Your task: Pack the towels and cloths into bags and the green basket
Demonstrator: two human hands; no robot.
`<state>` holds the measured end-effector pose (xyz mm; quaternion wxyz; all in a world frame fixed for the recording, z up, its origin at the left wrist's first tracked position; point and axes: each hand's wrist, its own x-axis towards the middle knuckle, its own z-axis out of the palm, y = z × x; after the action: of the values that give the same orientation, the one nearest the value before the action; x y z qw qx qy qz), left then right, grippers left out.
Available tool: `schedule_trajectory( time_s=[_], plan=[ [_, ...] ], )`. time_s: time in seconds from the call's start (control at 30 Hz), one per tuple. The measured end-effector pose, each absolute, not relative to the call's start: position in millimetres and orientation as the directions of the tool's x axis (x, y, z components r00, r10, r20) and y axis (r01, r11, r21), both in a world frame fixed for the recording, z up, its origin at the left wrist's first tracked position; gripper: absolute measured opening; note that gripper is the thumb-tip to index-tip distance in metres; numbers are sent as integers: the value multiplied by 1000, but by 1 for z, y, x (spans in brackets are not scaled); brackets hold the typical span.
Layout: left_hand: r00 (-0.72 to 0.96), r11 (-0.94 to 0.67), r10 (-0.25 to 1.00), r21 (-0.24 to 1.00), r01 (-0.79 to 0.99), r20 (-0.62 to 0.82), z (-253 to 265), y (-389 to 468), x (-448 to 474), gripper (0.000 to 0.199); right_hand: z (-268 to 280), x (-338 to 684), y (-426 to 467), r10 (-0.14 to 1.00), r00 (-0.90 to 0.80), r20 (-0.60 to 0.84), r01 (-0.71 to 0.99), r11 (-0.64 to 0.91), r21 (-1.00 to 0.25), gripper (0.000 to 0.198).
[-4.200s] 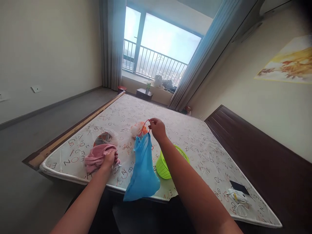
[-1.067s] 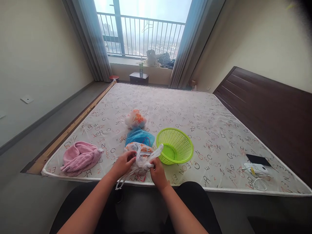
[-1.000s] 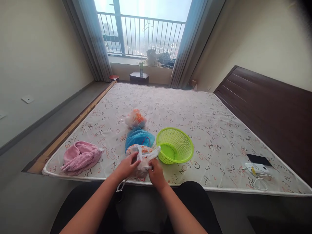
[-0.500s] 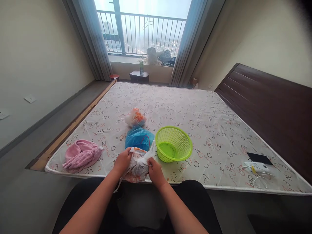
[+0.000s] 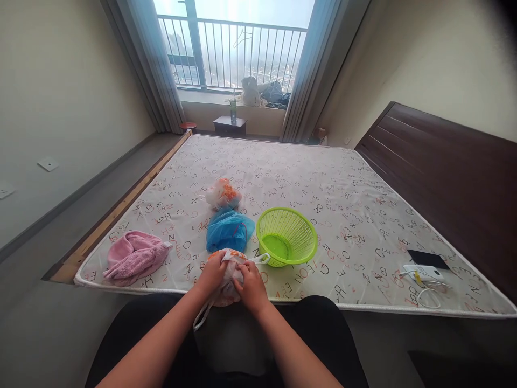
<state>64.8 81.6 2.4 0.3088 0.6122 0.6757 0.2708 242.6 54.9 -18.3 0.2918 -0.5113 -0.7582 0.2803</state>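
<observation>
A white plastic bag with orange print (image 5: 226,295) is between my hands at the mattress's front edge, its handle loops hanging out to either side. My left hand (image 5: 214,274) is closed on the bag's gathered top. The fingers of my right hand (image 5: 249,285) pinch the same bunched plastic from the other side. Just beyond lies a blue plastic bag (image 5: 226,229), and behind it another white and orange plastic bag (image 5: 223,194). A green plastic basket (image 5: 286,237) stands to the right of my hands, with nothing visible inside.
A folded pink towel (image 5: 137,257) lies at the left of the mattress (image 5: 283,167). On the right are a dark phone-like slab (image 5: 428,259) and a white device with a cable (image 5: 424,273). A dark headboard (image 5: 440,167) borders the right side.
My hands have come closer together over the bag's top, and my right hand has turned inward. One handle loop now stretches right toward the basket. The other things stay where they were.
</observation>
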Motion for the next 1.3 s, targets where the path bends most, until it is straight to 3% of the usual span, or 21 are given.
schedule_trajectory(
  time_s=[0.2, 0.43, 0.5, 0.6, 0.67, 0.73, 0.8, 0.9, 1.0, 1.17, 1.3],
  plan=[
    [-47, 90, 996, 734, 673, -79, 9, 83, 60, 36, -27, 246, 66, 967, -237, 94, 647, 230, -727, 22],
    [-225, 313, 944, 445, 839, -240, 24, 95, 13, 32, -41, 255, 74, 992, -62, 105, 645, 120, -754, 21],
    [-243, 319, 944, 419, 850, -225, 24, 94, 10, 36, -45, 256, 74, 996, -32, 87, 611, 88, -786, 28],
    [-100, 59, 993, 464, 884, 65, 23, 85, 25, 33, -46, 255, 74, 995, -25, 94, 537, 93, -838, 44],
    [47, -176, 958, 451, 875, 283, 24, 78, 41, 28, -47, 254, 74, 995, -14, 103, 508, 96, -856, 45],
    [202, -344, 918, 434, 833, 341, 23, 72, 55, 25, -46, 252, 73, 994, 11, 108, 500, 88, -862, 35],
    [323, -412, 909, 445, 795, 265, 20, 70, 61, 23, -47, 249, 72, 992, 33, 119, 491, 88, -866, 25],
    [325, -304, 945, 461, 834, 35, 17, 73, 60, 42, -46, 247, 71, 990, 32, 135, 458, 106, -883, 19],
    [172, -92, 975, 456, 885, -137, 21, 77, 50, 35, -41, 247, 71, 990, 15, 143, 418, 123, -900, 17],
    [10, 89, 984, 534, 841, -179, 42, 84, 22, 36, -32, 247, 70, 989, 20, 145, 397, 125, -909, 14],
    [-72, 137, 990, 737, 662, -119, 52, 92, -12, 32, -31, 252, 75, 995, 82, 63, 390, 26, -920, 12]
  ],
)
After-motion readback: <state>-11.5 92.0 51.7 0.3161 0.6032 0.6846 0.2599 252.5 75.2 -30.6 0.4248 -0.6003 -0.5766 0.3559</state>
